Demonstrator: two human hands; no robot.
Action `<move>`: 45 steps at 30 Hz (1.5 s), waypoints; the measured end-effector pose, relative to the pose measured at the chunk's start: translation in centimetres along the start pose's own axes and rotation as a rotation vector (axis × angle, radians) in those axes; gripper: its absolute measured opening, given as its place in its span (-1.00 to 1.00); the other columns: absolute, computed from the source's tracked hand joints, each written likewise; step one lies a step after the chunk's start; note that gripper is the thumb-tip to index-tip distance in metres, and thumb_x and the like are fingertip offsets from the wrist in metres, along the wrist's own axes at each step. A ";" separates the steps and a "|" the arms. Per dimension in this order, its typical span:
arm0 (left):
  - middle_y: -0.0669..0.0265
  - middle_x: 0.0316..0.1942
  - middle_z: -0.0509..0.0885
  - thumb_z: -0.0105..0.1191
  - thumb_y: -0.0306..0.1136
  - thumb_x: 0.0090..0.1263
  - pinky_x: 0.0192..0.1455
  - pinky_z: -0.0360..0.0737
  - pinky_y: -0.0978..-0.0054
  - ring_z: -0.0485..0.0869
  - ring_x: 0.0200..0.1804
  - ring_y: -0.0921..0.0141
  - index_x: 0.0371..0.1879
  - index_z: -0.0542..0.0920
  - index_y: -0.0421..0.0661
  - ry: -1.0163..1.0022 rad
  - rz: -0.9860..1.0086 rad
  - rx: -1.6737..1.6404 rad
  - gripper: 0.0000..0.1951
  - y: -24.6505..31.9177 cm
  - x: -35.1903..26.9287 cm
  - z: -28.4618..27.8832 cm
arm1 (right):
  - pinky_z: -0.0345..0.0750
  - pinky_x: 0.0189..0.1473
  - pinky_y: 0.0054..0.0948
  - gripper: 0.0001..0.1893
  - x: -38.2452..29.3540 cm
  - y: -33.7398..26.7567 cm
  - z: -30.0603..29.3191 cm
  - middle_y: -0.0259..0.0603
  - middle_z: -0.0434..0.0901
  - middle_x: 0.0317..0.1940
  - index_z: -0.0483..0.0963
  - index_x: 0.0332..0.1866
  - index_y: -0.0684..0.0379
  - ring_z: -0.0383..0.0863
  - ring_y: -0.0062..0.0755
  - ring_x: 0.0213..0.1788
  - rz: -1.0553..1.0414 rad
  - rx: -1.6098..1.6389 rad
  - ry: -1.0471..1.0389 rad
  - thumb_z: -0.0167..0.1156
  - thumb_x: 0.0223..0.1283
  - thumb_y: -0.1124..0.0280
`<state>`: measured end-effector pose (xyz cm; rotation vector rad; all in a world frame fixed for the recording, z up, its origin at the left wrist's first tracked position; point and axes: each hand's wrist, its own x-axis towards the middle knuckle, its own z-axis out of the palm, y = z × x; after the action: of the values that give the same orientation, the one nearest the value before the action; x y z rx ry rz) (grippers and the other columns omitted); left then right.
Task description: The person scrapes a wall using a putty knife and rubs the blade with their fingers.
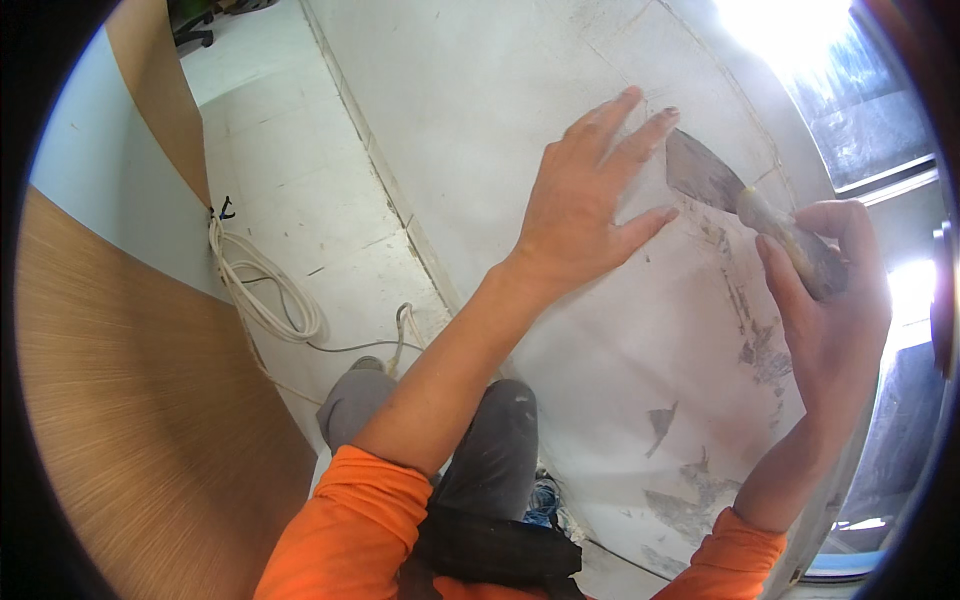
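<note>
A putty knife [703, 171] with a worn handle is in my right hand [840, 300], thumb and fingers around the handle. Its grey, stained blade points up and left, close to the white wall [592, 360]. My left hand [581, 187] has its fingers spread over the wall, left of the blade; its fingertips are near the surface, and I cannot tell whether they touch. Below the blade the wall paint is broken by grey scraped patches [765, 356]. A darker bare spot [660, 427] shows lower down.
A window [862, 112] with a bright pane runs along the right. On the left stands a wood-grain panel [150, 405]. A coiled white cable [262, 292] hangs beside it, above the pale floor [330, 247]. A thin cable [360, 347] crosses the floor near my knees.
</note>
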<state>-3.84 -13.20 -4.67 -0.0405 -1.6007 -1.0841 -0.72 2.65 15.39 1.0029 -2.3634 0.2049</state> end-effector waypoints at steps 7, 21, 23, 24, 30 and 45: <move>0.25 0.49 0.65 0.55 -0.31 0.27 0.47 0.49 0.17 0.56 0.52 0.05 0.52 0.57 0.01 -0.003 0.113 -0.031 -0.23 -0.2 0.3 0.7 | 0.65 0.08 -0.47 -0.78 0.8 -1.1 0.5 -0.29 0.72 -0.03 0.65 0.01 0.19 0.71 -0.49 0.00 0.124 0.314 -0.123 0.51 0.36 0.44; -0.26 0.63 0.33 0.64 0.07 0.11 0.64 0.38 0.02 0.38 0.63 -0.17 0.68 0.26 -0.20 -0.090 -0.106 0.103 0.19 -2.2 -0.8 0.5 | 0.31 -0.20 -0.32 -0.47 7.2 1.3 6.5 -0.34 0.25 -0.49 0.27 -0.47 0.04 0.22 -0.38 -0.40 -0.291 1.391 0.005 -0.21 0.81 0.10; -0.34 0.67 0.23 0.66 0.15 0.05 0.67 0.36 0.00 0.32 0.66 -0.22 0.72 0.20 -0.18 -0.162 -0.203 0.128 0.29 -3.1 -1.6 0.2 | 0.44 -0.17 -0.32 -0.50 7.0 1.1 8.4 -0.28 0.42 -0.47 0.47 -0.41 0.12 0.36 -0.31 -0.38 -0.293 1.255 0.141 -0.15 0.78 0.17; -0.39 0.69 0.12 0.67 0.20 0.00 0.68 0.34 -0.03 0.28 0.67 -0.26 0.75 0.12 -0.15 -0.248 -0.299 0.201 0.37 -3.6 -2.0 -0.3 | 0.49 -0.15 -0.32 -0.51 7.0 1.0 8.7 -0.25 0.48 -0.46 0.55 -0.38 0.15 0.42 -0.29 -0.37 -0.292 1.196 0.205 -0.13 0.77 0.20; -0.44 0.73 -0.07 0.68 0.29 -0.07 0.69 0.32 -0.12 0.19 0.71 -0.28 0.81 -0.03 -0.07 -0.427 -0.480 0.233 0.51 -4.3 -2.2 -0.7 | 0.67 0.02 -0.47 -0.68 8.3 1.8 8.9 -0.35 0.77 -0.26 0.69 0.26 0.25 0.74 -0.39 -0.21 -0.330 0.447 0.312 0.16 0.53 0.52; -0.38 0.75 -0.09 0.69 0.26 -0.09 0.69 0.37 -0.09 0.15 0.72 -0.28 0.82 -0.04 0.02 -0.460 -0.473 0.253 0.51 -4.9 -2.5 -1.0 | 0.58 -0.08 -0.58 -0.78 8.4 4.2 9.1 -0.31 0.70 -0.23 0.69 -0.04 0.17 0.68 -0.40 -0.24 -0.346 1.030 0.103 0.11 0.62 0.34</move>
<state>-4.92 -15.40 -9.66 0.2908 -2.2269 -1.2802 -12.38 -2.68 12.80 1.7547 -1.8810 1.3789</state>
